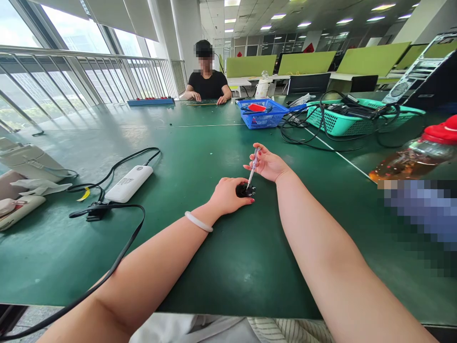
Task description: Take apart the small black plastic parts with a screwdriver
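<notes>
Your left hand [228, 193] has the small black piece [243, 190] wrapped between thumb and fingers, right there on the tabletop [200, 147] in front of you, at the middle of the view! Your right hand [268, 165] comes in from the other side, fingers closed narrow around a clear-handled screwdriver [254, 164]. It leans, handle up and away from you, shaft slanting down to the black piece; whether the tip is seated in anything is too small to tell. A pale bracelet [199, 222] rings your left wrist.

Over to your left, a white power bank [129, 184] lies flat with a black cable [114, 166] looping around it, a yellow tag [84, 194] just beside. Up ahead on the right, the blue basket [262, 123] has something red inside, and next to it the green basket [333, 126] is piled with black cords. Nearer, far right, stands a red-lidded bottle [410, 157] of amber liquid. And across from you, a person in a black top [207, 85] sits with both hands at the far edge.
</notes>
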### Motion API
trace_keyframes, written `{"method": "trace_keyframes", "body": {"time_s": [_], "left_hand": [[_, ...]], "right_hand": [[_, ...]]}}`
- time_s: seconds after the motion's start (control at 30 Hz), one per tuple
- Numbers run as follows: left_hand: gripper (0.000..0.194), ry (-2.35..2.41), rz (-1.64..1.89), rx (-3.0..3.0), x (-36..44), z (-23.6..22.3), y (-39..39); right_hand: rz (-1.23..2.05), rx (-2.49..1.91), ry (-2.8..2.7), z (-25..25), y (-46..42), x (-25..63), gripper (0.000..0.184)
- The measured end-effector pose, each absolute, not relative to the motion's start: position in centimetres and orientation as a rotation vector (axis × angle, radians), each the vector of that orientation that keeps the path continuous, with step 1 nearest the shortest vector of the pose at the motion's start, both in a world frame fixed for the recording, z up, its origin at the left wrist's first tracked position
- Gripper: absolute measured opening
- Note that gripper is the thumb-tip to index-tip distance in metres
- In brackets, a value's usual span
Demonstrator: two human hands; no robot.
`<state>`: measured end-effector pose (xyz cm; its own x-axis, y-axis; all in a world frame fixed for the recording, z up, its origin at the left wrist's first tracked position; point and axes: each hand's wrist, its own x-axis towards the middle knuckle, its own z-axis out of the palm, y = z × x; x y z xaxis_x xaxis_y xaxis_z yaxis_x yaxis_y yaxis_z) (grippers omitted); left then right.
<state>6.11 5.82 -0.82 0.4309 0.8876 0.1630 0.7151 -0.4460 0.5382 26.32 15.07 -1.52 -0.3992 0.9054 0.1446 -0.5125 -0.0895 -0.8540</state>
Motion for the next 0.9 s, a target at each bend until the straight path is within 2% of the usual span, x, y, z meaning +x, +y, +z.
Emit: {"method": "trace_keyframes", "body": {"time_s": [0.4,0.5,0.9], "left_hand": [[0.043,1.459,0.695,2.249,6.11,-0.47,5.83],[0.046,1.476,0.683,2.235,6.12,-0.42,5.93],[0.048,1.462,0.687,2.206,6.09,-0.57,6.04]], "right_hand": [[1.62,-0.597,-1.004,-1.12,14.94,26.23,0.04],[1.611,-0.599,-0.998,-1.26,15.08,26.29,0.036],[1.614,-0.503,-1.073,-1.06,14.93,26.3,0.041]]}}
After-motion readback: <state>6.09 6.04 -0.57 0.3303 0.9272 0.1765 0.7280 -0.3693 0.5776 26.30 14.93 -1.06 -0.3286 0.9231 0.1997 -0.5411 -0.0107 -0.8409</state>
